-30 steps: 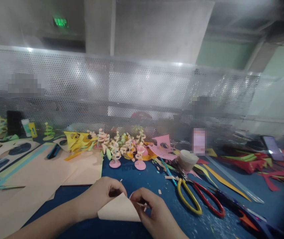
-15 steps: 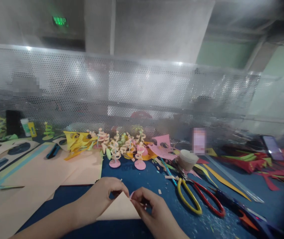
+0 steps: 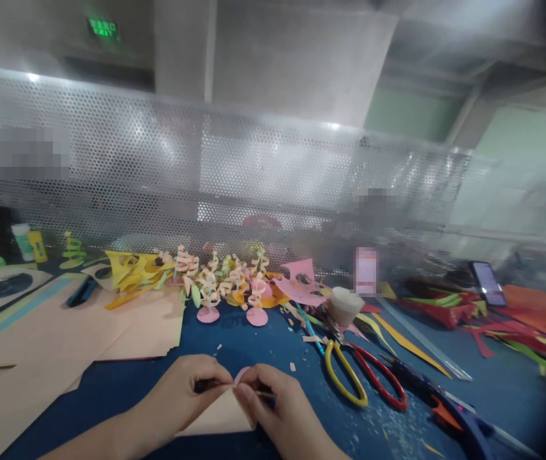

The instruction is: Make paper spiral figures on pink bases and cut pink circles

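A pale peach piece of paper point(image 3: 222, 415) with a pointed top lies between my hands, low in the view. My left hand point(image 3: 189, 390) pinches at its top corner from the left. From the right, my right hand point(image 3: 277, 402) pinches at the same corner, thumb and fingers pressed together. Just above the fingertips shows a small pink paper piece point(image 3: 241, 375), partly hidden by the fingers. Beyond the hands, spiral paper figures on pink round bases point(image 3: 257, 316) stand on the blue table point(image 3: 248, 345).
Peach sheets point(image 3: 62, 326) spread over the left side. Scissors with yellow and red handles point(image 3: 363, 377), a glue gun point(image 3: 449, 402) and a white cup point(image 3: 344, 305) stand or lie to the right. Yellow and pink cut paper point(image 3: 301, 281) sits farther back.
The view has turned slightly right, so the table items sit farther left. My hands have come closer together over the paper's tip, and they cover more of it.
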{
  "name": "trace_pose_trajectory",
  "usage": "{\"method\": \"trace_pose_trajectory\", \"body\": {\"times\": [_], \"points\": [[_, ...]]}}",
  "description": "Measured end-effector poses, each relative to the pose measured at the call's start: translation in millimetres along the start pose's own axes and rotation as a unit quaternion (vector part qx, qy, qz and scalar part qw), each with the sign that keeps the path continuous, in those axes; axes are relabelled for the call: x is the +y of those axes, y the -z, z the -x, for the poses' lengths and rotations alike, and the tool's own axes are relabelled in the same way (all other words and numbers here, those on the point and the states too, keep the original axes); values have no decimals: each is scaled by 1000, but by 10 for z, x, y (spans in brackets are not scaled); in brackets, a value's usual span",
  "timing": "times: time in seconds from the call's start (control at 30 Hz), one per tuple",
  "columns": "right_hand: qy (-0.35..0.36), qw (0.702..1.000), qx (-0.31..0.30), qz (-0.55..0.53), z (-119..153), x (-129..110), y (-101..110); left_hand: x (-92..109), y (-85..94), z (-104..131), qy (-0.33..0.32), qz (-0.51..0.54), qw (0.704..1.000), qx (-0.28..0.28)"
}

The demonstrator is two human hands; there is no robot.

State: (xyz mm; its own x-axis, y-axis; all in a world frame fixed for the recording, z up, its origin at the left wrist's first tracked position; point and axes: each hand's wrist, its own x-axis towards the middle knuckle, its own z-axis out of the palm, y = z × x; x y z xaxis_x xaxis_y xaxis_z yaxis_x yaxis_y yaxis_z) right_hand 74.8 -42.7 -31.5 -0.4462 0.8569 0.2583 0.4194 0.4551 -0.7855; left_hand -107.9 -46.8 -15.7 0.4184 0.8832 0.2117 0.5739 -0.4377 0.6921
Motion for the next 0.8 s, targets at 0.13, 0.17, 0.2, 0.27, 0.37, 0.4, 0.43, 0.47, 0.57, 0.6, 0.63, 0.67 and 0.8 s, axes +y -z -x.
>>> {"method": "trace_pose_trajectory", "body": {"times": [0.13, 0.17, 0.2, 0.27, 0.37, 0.4, 0.43, 0.47, 0.57, 0.6, 0.63, 0.67, 0.8], "points": [[5, 1000, 11, 10, -5, 11, -16, -18, -13, 6, -13, 23, 1000, 2], [6, 1000, 13, 11, -5, 5, -15, -22, -11, 4, -3, 38, 999, -1], [8, 1000, 14, 10, -4, -2, -12, -24, -8, 3, 10, 53, 999, -3], [13, 1000, 18, 8, 0, -17, -3, -18, -4, -1, 33, 75, 997, -5], [32, 999, 23, 18, 4, -27, 5, 16, -9, 1, 51, 58, 997, 7], [35, 999, 23, 22, 4, -24, 4, 32, -11, 4, 53, 42, 998, 10], [36, 999, 21, 24, 3, -20, 3, 48, -12, 7, 51, 26, 998, 11], [32, 999, 16, 23, 2, -14, 0, 64, -12, 12, 45, 11, 999, 12], [18, 1000, 0, 13, 3, 0, -1, 98, 3, 24, 24, -10, 1000, 11], [17, 1000, -3, 12, 5, 3, 1, 105, 12, 27, 17, -10, 1000, 12], [16, 1000, -5, 11, 7, 3, 5, 109, 21, 29, 12, -6, 1000, 13], [17, 1000, -6, 11, 8, 3, 9, 111, 30, 30, 9, 1, 1000, 15], [16, 1000, -5, 9, 3, -4, 19, 98, 39, 23, 6, 36, 999, 18]]}}
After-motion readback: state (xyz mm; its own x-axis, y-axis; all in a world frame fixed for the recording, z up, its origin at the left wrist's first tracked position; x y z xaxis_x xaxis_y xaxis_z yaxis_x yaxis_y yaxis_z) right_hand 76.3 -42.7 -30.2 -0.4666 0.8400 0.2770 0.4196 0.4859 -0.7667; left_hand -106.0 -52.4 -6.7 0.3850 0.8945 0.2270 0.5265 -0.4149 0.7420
